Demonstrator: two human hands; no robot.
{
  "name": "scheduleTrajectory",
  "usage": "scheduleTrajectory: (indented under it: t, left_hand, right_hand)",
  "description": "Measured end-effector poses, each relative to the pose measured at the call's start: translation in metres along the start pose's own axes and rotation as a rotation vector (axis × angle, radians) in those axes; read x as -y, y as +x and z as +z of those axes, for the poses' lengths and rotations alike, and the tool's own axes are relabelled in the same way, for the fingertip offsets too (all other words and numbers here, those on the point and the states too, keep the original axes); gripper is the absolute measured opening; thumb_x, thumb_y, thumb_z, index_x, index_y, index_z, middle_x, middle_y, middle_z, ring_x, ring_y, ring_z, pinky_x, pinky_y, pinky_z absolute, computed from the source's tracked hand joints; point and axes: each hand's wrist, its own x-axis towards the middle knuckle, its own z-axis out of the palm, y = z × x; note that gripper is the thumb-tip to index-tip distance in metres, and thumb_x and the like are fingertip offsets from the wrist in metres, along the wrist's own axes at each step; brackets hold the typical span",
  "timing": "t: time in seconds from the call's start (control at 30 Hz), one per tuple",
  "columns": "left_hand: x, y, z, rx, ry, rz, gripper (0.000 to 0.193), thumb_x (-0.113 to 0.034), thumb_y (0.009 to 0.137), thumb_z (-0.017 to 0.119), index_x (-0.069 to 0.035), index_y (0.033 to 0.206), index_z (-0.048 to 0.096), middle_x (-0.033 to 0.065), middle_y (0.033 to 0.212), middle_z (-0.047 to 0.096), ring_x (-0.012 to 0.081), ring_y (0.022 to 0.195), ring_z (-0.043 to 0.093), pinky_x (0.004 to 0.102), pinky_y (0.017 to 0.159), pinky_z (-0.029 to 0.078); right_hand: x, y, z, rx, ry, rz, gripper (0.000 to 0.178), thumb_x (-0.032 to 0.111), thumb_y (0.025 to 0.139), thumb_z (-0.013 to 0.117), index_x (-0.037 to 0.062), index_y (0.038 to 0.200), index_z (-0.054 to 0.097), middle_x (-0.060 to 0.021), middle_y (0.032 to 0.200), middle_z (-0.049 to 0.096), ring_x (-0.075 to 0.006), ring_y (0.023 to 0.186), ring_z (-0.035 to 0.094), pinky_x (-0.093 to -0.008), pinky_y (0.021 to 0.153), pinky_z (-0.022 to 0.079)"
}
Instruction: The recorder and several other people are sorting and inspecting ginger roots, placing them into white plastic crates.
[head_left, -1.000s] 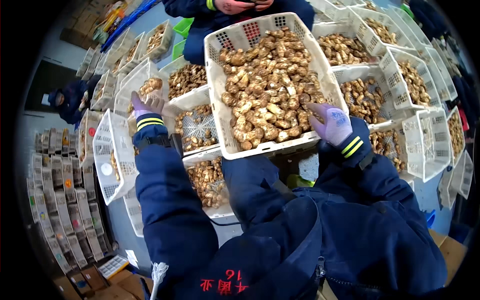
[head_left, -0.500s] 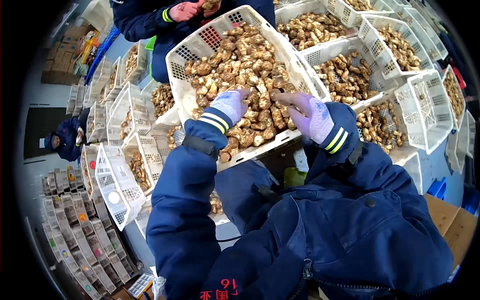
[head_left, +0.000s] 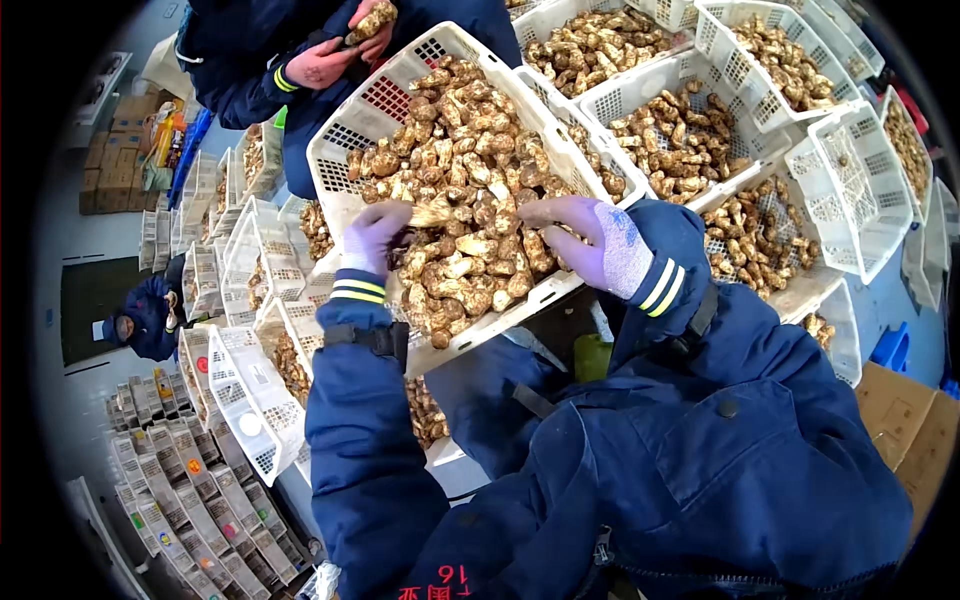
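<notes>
A large white plastic crate (head_left: 335, 150) full of brown and cream mushrooms (head_left: 490, 180) tilts in front of me. My left hand (head_left: 372, 238), in a pale purple glove, is closed on a pale-stemmed mushroom (head_left: 432, 215) at the crate's left side. The mushroom's near end is hidden by the fingers. On the right, my right hand (head_left: 598, 240), gloved alike, reaches over the near right rim. Its fingers are stretched out with the thumb apart, and their tips touch the mushrooms in the middle of the heap.
Crates of mushrooms (head_left: 680, 140) stand close on the right, and more crates (head_left: 260, 385) on the left. Across from me a person's gloved hands (head_left: 325, 62) hold a mushroom. Another person (head_left: 145, 315) is farther left. A cardboard box (head_left: 905, 415) stands at the lower right.
My left hand has moved left and now holds a mushroom. My right hand has shifted slightly left and down. The view has shifted, and the other person's mushroom shows more fully.
</notes>
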Motion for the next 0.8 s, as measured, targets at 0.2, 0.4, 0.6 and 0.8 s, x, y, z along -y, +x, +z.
scheduleTrajectory:
  t: [0.2, 0.4, 0.6, 0.8]
  left_hand:
    - [-0.006, 0.027, -0.02, 0.081, -0.941, 0.219, 0.045, -0.023, 0.083, 0.057, 0.006, 0.116, 0.047, 0.0248, 0.11, 0.059, 0.0409, 0.107, 0.056, 0.0525, 0.091, 0.047]
    - [-0.022, 0.085, -0.025, 0.307, -1.023, 0.164, 0.026, -0.019, 0.087, 0.058, 0.003, 0.102, 0.056, 0.0139, 0.096, 0.062, 0.0176, 0.07, 0.058, 0.0332, 0.063, 0.052]
    - [-0.021, 0.074, 0.107, -0.139, 1.411, 0.108, 0.052, -0.041, 0.078, 0.064, -0.003, 0.113, 0.062, 0.0217, 0.112, 0.063, 0.0344, 0.107, 0.06, 0.04, 0.092, 0.047]
    - [-0.015, 0.074, 0.116, 0.046, 1.53, 0.038, 0.03, -0.022, 0.081, 0.059, -0.003, 0.103, 0.068, 0.0191, 0.109, 0.065, 0.0325, 0.104, 0.062, 0.0409, 0.088, 0.049]
  right_hand:
    - [0.005, 0.002, -0.002, -0.012, 0.042, 0.073, 0.028, 0.009, 0.086, 0.052, 0.0068, 0.112, 0.062, -0.017, 0.101, 0.064, -0.0319, 0.093, 0.062, -0.0372, 0.082, 0.049]
    - [0.009, 0.006, 0.004, -0.018, -0.016, -0.037, 0.027, 0.008, 0.085, 0.054, 0.0061, 0.11, 0.062, -0.0173, 0.098, 0.064, -0.033, 0.092, 0.062, -0.0383, 0.081, 0.049]
    - [0.005, 0.003, -0.006, 0.047, -0.076, 0.014, 0.028, 0.008, 0.087, 0.053, 0.0052, 0.114, 0.061, -0.0142, 0.102, 0.064, -0.0301, 0.097, 0.061, -0.0376, 0.086, 0.047]
    - [0.002, 0.004, -0.002, 0.024, -0.101, -0.049, 0.027, 0.01, 0.086, 0.054, 0.0044, 0.111, 0.062, -0.0172, 0.099, 0.065, -0.0328, 0.094, 0.062, -0.0399, 0.083, 0.049]
